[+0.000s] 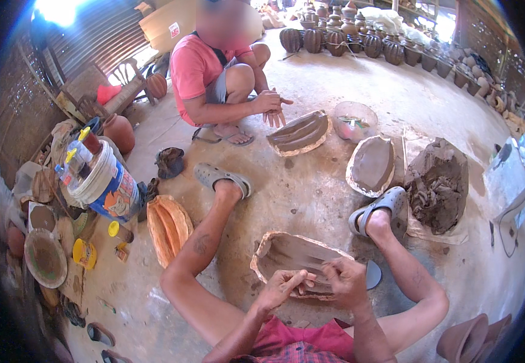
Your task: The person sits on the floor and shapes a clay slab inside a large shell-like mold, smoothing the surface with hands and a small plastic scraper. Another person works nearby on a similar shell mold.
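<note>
Right now I see my left hand (280, 287) and right hand (347, 279) together over the near rim of a clay-lined mould (292, 254) lying on the floor between my legs. Both hands pinch a small bit of wet clay (312, 279) between the fingertips, fingers curled. A lump of grey clay (437, 184) sits beyond my right foot. Another person (220, 78) squats opposite, hands pressed together.
</note>
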Demonstrator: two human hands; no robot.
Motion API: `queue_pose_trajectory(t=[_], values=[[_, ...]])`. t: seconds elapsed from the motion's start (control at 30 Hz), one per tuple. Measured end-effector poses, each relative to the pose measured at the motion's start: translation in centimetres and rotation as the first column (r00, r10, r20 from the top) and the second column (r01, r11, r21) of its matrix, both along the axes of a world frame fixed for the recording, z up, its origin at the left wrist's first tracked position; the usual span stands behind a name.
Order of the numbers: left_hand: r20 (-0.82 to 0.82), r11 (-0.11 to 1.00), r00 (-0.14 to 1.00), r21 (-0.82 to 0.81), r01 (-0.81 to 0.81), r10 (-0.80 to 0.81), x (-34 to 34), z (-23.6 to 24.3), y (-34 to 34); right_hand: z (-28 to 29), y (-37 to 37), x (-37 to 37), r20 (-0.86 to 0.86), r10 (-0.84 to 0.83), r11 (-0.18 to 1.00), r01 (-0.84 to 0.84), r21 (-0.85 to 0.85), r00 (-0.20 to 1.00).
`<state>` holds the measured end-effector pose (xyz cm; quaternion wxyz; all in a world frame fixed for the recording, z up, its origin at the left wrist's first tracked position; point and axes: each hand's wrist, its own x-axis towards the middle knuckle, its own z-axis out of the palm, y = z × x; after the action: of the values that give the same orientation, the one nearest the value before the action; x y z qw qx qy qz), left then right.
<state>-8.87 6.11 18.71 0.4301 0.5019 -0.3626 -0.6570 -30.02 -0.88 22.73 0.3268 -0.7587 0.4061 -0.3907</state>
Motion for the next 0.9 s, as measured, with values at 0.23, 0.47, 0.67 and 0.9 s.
queue_pose_trajectory(t=[0.23,0.47,0.67,0.9], values=[[0.102,0.993,0.989,0.034,-0.115,0.111,2.5,-1.0,2.3,5.9,-5.3,-7.7,0.182,-0.296,0.891,0.34,-0.302,0.938],[-0.027,0.833,0.833,0.007,-0.553,0.553,5.4,-4.2,4.2,8.0,-15.7,-19.6,0.449,-0.643,0.336,0.756,-0.562,0.62],[-0.121,0.775,0.782,-0.109,-0.622,0.611,7.9,-4.4,4.7,-2.8,-25.7,-26.9,-0.229,-0.929,0.366,0.636,-0.68,0.29],[-0.036,0.656,0.666,-0.14,-0.742,0.745,10.6,-2.2,4.4,-10.8,-13.1,-16.3,-0.099,-0.55,0.834,0.552,-0.012,0.829]])
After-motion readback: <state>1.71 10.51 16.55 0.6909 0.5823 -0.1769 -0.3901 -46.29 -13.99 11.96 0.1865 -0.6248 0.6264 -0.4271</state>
